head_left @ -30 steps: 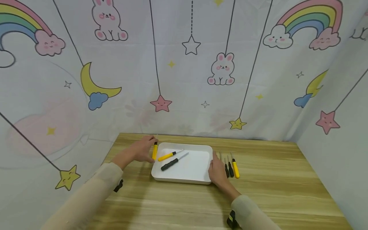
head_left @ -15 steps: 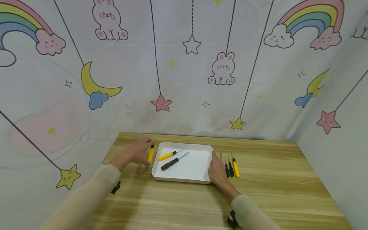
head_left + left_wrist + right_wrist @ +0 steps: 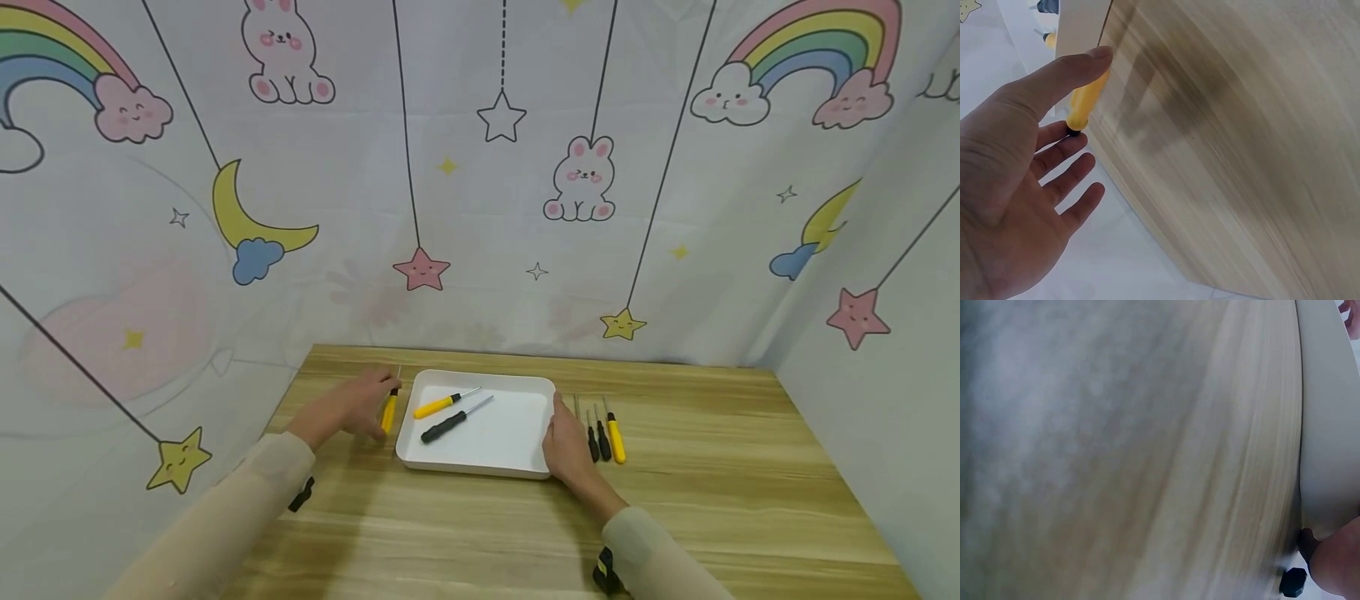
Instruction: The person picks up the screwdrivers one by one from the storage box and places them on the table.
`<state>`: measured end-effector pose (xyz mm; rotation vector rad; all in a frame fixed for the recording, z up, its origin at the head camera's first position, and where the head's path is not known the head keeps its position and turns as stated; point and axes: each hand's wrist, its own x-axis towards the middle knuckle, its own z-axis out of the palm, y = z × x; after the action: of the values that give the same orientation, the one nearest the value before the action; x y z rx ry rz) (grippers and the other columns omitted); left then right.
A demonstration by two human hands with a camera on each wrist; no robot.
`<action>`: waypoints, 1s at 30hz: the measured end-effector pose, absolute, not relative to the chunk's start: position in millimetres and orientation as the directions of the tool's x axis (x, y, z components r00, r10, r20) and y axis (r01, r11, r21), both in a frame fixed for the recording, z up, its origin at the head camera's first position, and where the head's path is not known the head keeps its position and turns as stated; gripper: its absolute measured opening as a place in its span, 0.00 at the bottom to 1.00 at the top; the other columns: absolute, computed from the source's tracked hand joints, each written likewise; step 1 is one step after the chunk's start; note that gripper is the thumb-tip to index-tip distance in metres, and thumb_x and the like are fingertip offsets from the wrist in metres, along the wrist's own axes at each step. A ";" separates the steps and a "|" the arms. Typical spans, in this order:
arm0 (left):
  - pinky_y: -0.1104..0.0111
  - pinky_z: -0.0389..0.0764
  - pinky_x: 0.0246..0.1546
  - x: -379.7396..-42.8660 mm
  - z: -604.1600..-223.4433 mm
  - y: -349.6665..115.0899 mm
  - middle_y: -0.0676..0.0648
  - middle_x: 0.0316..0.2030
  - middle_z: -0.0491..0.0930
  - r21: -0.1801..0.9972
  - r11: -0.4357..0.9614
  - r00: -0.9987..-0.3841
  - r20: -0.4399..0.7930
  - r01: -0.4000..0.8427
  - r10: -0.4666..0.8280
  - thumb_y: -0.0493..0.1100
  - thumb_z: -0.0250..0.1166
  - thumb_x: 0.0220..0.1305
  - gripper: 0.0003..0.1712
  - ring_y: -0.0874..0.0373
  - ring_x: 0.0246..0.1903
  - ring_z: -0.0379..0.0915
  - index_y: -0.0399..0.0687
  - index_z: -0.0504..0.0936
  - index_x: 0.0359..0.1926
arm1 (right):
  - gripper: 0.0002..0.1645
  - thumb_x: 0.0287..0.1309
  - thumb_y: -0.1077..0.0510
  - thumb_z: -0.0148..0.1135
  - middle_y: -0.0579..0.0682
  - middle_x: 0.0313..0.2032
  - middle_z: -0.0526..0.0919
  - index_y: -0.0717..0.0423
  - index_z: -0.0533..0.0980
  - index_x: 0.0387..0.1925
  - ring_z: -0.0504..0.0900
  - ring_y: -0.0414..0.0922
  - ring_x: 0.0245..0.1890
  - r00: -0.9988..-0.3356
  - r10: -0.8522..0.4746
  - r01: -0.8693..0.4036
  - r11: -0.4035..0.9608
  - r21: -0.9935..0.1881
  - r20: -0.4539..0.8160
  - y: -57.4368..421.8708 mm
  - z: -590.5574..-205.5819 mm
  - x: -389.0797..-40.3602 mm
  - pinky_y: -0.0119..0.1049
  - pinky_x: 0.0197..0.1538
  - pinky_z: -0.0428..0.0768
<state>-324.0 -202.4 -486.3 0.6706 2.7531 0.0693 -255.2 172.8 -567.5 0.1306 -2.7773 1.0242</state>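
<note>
My left hand point(image 3: 352, 407) pinches a yellow-handled screwdriver point(image 3: 389, 412) between thumb and fingers, just left of a white tray point(image 3: 480, 472). In the left wrist view, the thumb lies along the yellow handle point(image 3: 1088, 97), with the other fingers spread behind. Inside the tray lie another yellow-handled screwdriver point(image 3: 432, 407) and a black-handled screwdriver point(image 3: 445, 427). Against the tray's right side rests my right hand point(image 3: 567, 450), fingers extended along the wall. The right wrist view shows the outer tray wall point(image 3: 1329, 425) beside the hand point(image 3: 1338, 559).
Right of the right hand, two black-handled screwdrivers point(image 3: 602, 442) and a yellow-handled screwdriver point(image 3: 617, 442) lie in a row. One more metal shaft point(image 3: 577, 406) shows there, partly hidden by the hand. A patterned white curtain point(image 3: 480, 208) hangs behind the wooden table point(image 3: 720, 492).
My left hand has moved the yellow-handled screwdriver leftward from over the tray's left rim to beside it, then slightly lower in the view. The right hand and tray stay put.
</note>
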 end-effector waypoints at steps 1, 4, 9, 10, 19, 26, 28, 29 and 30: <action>0.41 0.68 0.72 -323.8 -487.5 -202.3 0.33 0.75 0.63 0.117 0.888 -0.842 -0.283 0.444 0.458 0.54 0.85 0.51 0.57 0.34 0.72 0.62 0.40 0.68 0.77 | 0.31 0.79 0.69 0.40 0.74 0.72 0.68 0.78 0.55 0.77 0.69 0.67 0.72 -0.980 -0.021 -0.144 0.761 -0.632 0.197 172.8 -567.5 -255.4 0.62 0.73 0.69; 0.41 0.68 0.72 -322.8 -489.9 -201.9 0.33 0.76 0.63 0.107 0.886 -0.840 -0.285 0.451 0.462 0.53 0.85 0.52 0.56 0.34 0.73 0.61 0.40 0.68 0.76 | 0.31 0.80 0.69 0.40 0.74 0.72 0.69 0.77 0.55 0.78 0.69 0.67 0.73 -0.980 -0.020 -0.142 0.762 -0.631 0.196 172.8 -567.9 -255.6 0.61 0.73 0.69; 0.43 0.69 0.72 -322.3 -494.0 -200.0 0.34 0.75 0.64 0.095 0.883 -0.836 -0.290 0.459 0.466 0.53 0.85 0.52 0.57 0.35 0.73 0.61 0.38 0.68 0.77 | 0.31 0.79 0.68 0.41 0.74 0.72 0.69 0.77 0.56 0.78 0.70 0.66 0.72 -0.980 -0.014 -0.140 0.755 -0.641 0.198 172.9 -567.4 -255.6 0.61 0.73 0.70; 0.43 0.69 0.71 -322.2 -494.4 -199.3 0.34 0.74 0.64 0.093 0.881 -0.834 -0.292 0.464 0.469 0.54 0.85 0.52 0.57 0.35 0.73 0.62 0.38 0.68 0.76 | 0.31 0.79 0.68 0.41 0.73 0.72 0.69 0.77 0.56 0.78 0.70 0.66 0.72 -0.980 -0.013 -0.139 0.753 -0.643 0.197 173.0 -566.9 -255.7 0.61 0.73 0.70; 0.45 0.73 0.69 -320.4 -497.8 -198.1 0.36 0.71 0.67 0.092 0.885 -0.830 -0.316 0.456 0.460 0.53 0.86 0.50 0.55 0.37 0.69 0.65 0.37 0.70 0.74 | 0.32 0.80 0.67 0.43 0.73 0.72 0.69 0.76 0.55 0.78 0.70 0.66 0.72 -0.982 -0.012 -0.131 0.752 -0.646 0.186 173.0 -565.7 -256.4 0.60 0.72 0.71; 0.45 0.74 0.68 -319.8 -503.1 -201.3 0.37 0.71 0.67 0.108 0.889 -0.828 -0.330 0.444 0.453 0.52 0.85 0.51 0.55 0.38 0.69 0.64 0.38 0.70 0.75 | 0.32 0.79 0.68 0.43 0.73 0.72 0.69 0.75 0.56 0.78 0.70 0.66 0.72 -0.983 -0.008 -0.127 0.758 -0.640 0.184 172.4 -567.6 -257.7 0.61 0.72 0.70; 0.45 0.73 0.68 -319.6 -503.9 -200.9 0.36 0.72 0.67 0.111 0.890 -0.828 -0.331 0.443 0.453 0.52 0.85 0.51 0.55 0.38 0.69 0.64 0.38 0.70 0.74 | 0.32 0.80 0.67 0.43 0.73 0.72 0.69 0.75 0.56 0.78 0.70 0.66 0.72 -0.982 -0.008 -0.127 0.758 -0.640 0.186 172.7 -568.1 -257.8 0.60 0.72 0.70; 0.45 0.73 0.68 -319.5 -503.8 -200.4 0.36 0.72 0.67 0.109 0.889 -0.827 -0.331 0.444 0.454 0.53 0.85 0.51 0.54 0.38 0.69 0.65 0.38 0.70 0.74 | 0.32 0.80 0.67 0.43 0.73 0.72 0.69 0.75 0.56 0.78 0.70 0.65 0.72 -0.982 -0.009 -0.129 0.758 -0.640 0.187 172.8 -568.2 -258.0 0.60 0.72 0.70; 0.44 0.73 0.68 -319.3 -503.7 -199.8 0.36 0.71 0.67 0.107 0.889 -0.827 -0.330 0.445 0.454 0.53 0.85 0.51 0.54 0.37 0.69 0.65 0.38 0.70 0.74 | 0.32 0.80 0.67 0.43 0.72 0.72 0.70 0.75 0.55 0.78 0.70 0.65 0.72 -0.982 -0.009 -0.130 0.757 -0.641 0.188 172.9 -568.2 -258.1 0.60 0.72 0.70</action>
<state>-319.3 -199.8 -503.7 0.6664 2.7068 0.0365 -258.1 172.9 -568.2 0.1105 -2.7791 1.0331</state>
